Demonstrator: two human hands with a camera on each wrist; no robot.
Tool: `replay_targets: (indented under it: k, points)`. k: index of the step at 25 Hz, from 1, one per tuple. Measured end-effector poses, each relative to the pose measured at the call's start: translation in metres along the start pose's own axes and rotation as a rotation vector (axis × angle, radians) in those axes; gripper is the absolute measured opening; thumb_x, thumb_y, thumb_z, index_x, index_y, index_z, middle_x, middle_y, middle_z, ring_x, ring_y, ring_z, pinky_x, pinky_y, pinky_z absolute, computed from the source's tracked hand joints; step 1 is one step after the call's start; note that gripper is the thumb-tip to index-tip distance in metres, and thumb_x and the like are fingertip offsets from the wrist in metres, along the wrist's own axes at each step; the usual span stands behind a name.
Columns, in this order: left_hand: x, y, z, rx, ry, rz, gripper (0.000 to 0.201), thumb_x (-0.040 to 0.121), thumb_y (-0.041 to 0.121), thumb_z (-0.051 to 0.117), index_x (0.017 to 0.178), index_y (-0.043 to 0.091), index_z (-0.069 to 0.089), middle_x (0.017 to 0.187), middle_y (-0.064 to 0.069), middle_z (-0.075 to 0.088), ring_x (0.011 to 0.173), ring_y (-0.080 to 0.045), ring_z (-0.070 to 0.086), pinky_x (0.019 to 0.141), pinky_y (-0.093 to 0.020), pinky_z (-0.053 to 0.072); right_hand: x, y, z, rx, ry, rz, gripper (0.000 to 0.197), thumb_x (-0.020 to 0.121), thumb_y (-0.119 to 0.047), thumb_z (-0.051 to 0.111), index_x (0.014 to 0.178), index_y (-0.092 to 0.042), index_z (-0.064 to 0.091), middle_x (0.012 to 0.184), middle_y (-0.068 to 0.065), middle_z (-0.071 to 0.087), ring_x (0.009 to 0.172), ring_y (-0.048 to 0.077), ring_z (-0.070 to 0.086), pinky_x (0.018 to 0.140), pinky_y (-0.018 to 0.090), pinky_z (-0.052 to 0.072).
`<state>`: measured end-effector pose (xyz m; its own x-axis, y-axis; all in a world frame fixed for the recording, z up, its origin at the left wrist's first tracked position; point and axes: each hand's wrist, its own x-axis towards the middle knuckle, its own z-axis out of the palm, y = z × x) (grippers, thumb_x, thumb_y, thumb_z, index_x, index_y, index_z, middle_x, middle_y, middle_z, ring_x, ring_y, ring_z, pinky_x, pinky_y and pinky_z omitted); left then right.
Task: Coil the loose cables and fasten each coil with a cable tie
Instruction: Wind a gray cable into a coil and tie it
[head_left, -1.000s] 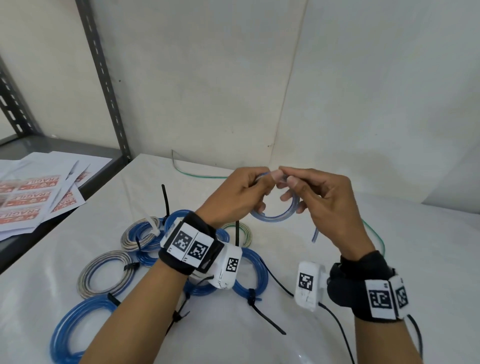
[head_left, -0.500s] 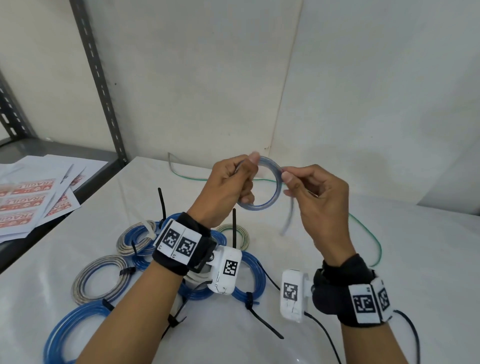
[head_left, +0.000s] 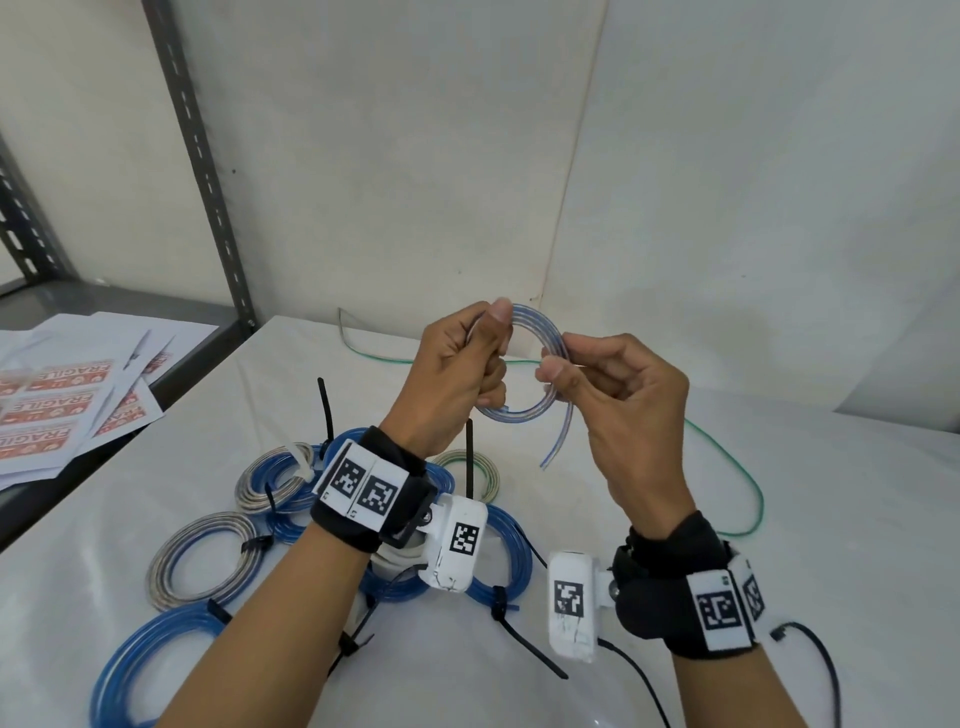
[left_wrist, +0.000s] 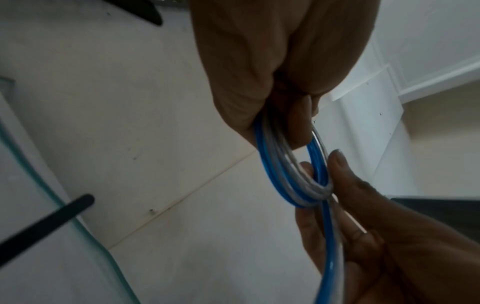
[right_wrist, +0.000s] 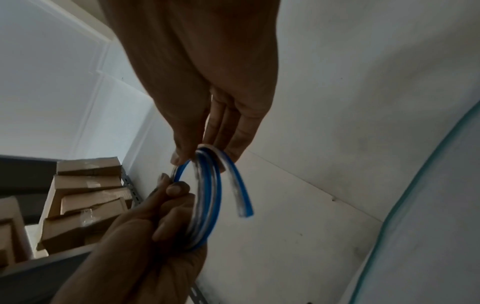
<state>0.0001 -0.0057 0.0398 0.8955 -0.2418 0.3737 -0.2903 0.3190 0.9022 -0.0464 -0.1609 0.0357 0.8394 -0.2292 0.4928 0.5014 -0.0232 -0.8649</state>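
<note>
A small coil of blue-and-clear cable (head_left: 524, 410) is held up in the air above the white table (head_left: 779, 519). My left hand (head_left: 467, 358) grips the coil's left side, thumb on top. At the coil's right side my right hand (head_left: 566, 364) pinches it between thumb and forefinger. The cable's short free end (head_left: 558, 441) hangs down below the right hand. In the left wrist view the coil (left_wrist: 288, 176) shows several turns; in the right wrist view the coil (right_wrist: 207, 197) and its cut end (right_wrist: 244, 211) are plain.
Several tied coils, blue (head_left: 498, 561) and grey (head_left: 202, 561), lie under my wrists with black cable ties (head_left: 524, 644) sticking out. A loose green cable (head_left: 737, 467) runs along the table's back. Printed sheets (head_left: 62, 395) lie on a metal shelf at left.
Both hands have turned the coil so it now faces the camera more. The free end has become shorter and hangs below the right hand.
</note>
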Motion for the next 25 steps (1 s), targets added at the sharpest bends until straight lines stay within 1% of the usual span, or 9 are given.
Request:
replay_targets:
  k: [4,7,10,12,15,17,20,23,25]
  points:
    - [0.000,-0.003,-0.001,0.044,-0.052,0.016,0.040,0.106,0.035,0.047,0.079,0.005,0.049,0.062,-0.005,0.018,0.048,-0.014,0.020,0.049,-0.025,0.037,0.004,0.001,-0.008,0.039,0.025,0.026,0.026,0.071,-0.020,0.085,0.094,-0.011,0.075,0.089,0.011,0.079,0.085,0.033,0.076,0.081,0.042,0.061]
    - [0.000,-0.003,-0.005,0.101,-0.068,0.007,0.039,0.103,0.036,0.048,0.086,0.002,0.057,0.055,-0.001,0.033,0.046,-0.016,0.034,0.060,-0.035,0.053,0.003,0.004,-0.009,-0.098,0.055,-0.057,0.019,0.077,-0.015,0.085,0.093,-0.012,0.075,0.086,0.005,0.079,0.081,0.025,0.077,0.079,0.040,0.062]
    - [-0.002,0.006,-0.020,0.301,-0.193,-0.001,0.039,0.101,0.035,0.050,0.100,-0.002,0.063,0.065,-0.010,0.058,0.060,-0.030,0.059,0.071,-0.042,0.056,0.005,0.000,-0.020,-0.164,-0.108,-0.070,0.014,0.079,-0.007,0.083,0.091,-0.012,0.077,0.084,0.005,0.078,0.080,0.022,0.076,0.078,0.031,0.060]
    - [-0.005,0.012,-0.023,0.445,-0.339,-0.070,0.047,0.101,0.038,0.049,0.091,-0.006,0.060,0.060,-0.006,0.054,0.059,-0.033,0.057,0.068,-0.037,0.056,0.006,-0.004,-0.025,-0.189,-0.277,-0.017,0.012,0.079,-0.003,0.082,0.088,-0.011,0.077,0.081,0.008,0.078,0.077,0.021,0.075,0.078,0.027,0.059]
    - [-0.011,0.014,-0.011,0.483,-0.481,-0.143,0.047,0.107,0.032,0.043,0.080,-0.006,0.052,0.057,0.008,0.039,0.053,-0.021,0.040,0.061,-0.032,0.053,0.005,-0.003,-0.025,-0.226,-0.315,-0.026,0.013,0.081,-0.003,0.080,0.086,-0.014,0.077,0.079,0.006,0.077,0.077,0.020,0.075,0.079,0.028,0.059]
    - [-0.010,0.010,-0.006,0.438,-0.397,-0.103,0.044,0.108,0.029,0.043,0.079,-0.003,0.053,0.059,0.011,0.032,0.053,-0.015,0.033,0.051,-0.026,0.044,0.005,-0.003,-0.024,-0.184,-0.273,-0.045,0.012,0.084,-0.006,0.077,0.092,-0.015,0.078,0.086,0.006,0.078,0.083,0.024,0.076,0.080,0.034,0.061]
    - [-0.005,0.010,-0.007,0.153,-0.218,-0.065,0.037,0.105,0.035,0.044,0.073,0.016,0.048,0.064,0.005,0.022,0.052,-0.014,0.018,0.045,-0.025,0.026,0.006,0.001,-0.019,-0.054,-0.153,-0.028,0.015,0.090,-0.011,0.069,0.104,-0.010,0.075,0.094,0.008,0.079,0.087,0.027,0.077,0.074,0.037,0.063]
    - [-0.001,0.008,-0.003,-0.064,-0.056,-0.029,0.037,0.098,0.043,0.045,0.075,0.015,0.038,0.061,0.007,0.018,0.050,-0.011,0.013,0.043,-0.022,0.021,0.000,0.005,-0.003,0.030,-0.006,-0.023,0.013,0.095,-0.008,0.065,0.106,-0.002,0.070,0.095,0.011,0.079,0.088,0.029,0.077,0.075,0.039,0.063]
    - [-0.001,0.006,0.002,-0.161,0.015,0.002,0.037,0.097,0.044,0.045,0.075,0.016,0.038,0.064,0.002,0.013,0.049,-0.009,0.014,0.043,-0.021,0.022,-0.006,0.007,0.011,0.095,-0.018,0.019,0.021,0.095,-0.006,0.065,0.116,-0.007,0.068,0.103,0.009,0.078,0.095,0.029,0.076,0.080,0.039,0.063]
